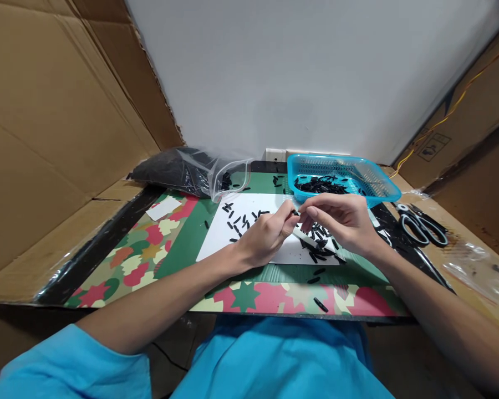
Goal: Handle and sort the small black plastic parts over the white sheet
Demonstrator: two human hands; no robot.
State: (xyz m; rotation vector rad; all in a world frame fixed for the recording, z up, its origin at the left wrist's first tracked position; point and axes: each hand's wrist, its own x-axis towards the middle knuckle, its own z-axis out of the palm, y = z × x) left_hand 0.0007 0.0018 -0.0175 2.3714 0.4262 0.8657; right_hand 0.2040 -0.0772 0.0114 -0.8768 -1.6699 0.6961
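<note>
My left hand is closed, with a small black oblong piece between its thumb and forefinger. Close beside it, the curled fingertips of my right hand come together near the same piece; what they pinch, if anything, is hidden. Just below the hands, a narrow pale strip slants over a pile of black pieces; whether a hand holds it is unclear. Under both hands lies a white sheet, with more black pieces scattered on its left part.
A blue plastic basket with black pieces stands behind my right hand. At the back left lies a clear zip bag filled with dark contents. Black-handled scissors and a crumpled clear bag lie right. Cardboard walls flank the table.
</note>
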